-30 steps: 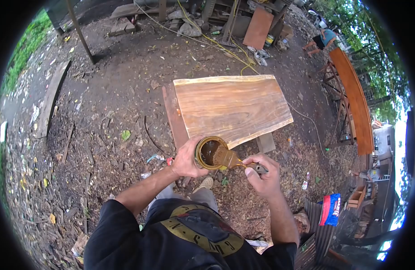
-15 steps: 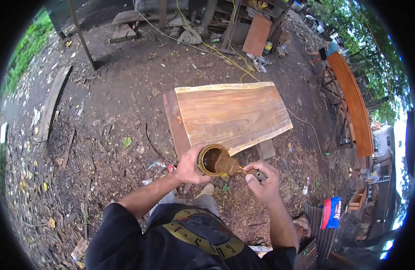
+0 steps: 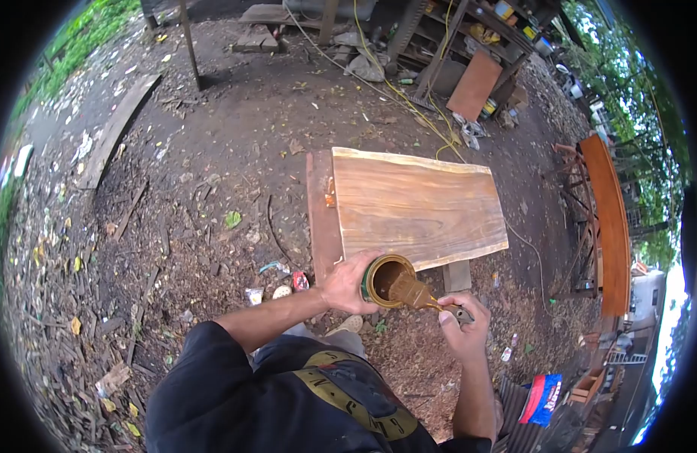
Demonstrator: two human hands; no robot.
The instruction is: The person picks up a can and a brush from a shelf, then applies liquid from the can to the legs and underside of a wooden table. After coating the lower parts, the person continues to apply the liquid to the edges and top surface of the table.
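Note:
My left hand (image 3: 351, 285) is wrapped round the side of an open can (image 3: 378, 282), whose mouth faces up and shows brown liquid inside. Between the fingers of my right hand (image 3: 465, 325) is the handle of a paintbrush (image 3: 413, 291). The brush's brown-coated bristles lie over the can's rim and reach into its mouth. Just beyond both hands, a wooden slab (image 3: 420, 208) with pale, uneven edges lies on supports above the ground.
A reddish board (image 3: 323, 204) shows under the slab's left side. An orange-brown plank (image 3: 607, 219) stands on a frame at the right. Shelves with clutter (image 3: 469, 30) are at the back. A yellow cord (image 3: 409, 102) crosses the dirt. A red and blue bag (image 3: 542, 400) lies lower right.
The view has shifted, so the slab and the ground appear displaced. Both hands, with the can and brush, appear slightly farther right and lower. The brush still rests at the can's mouth.

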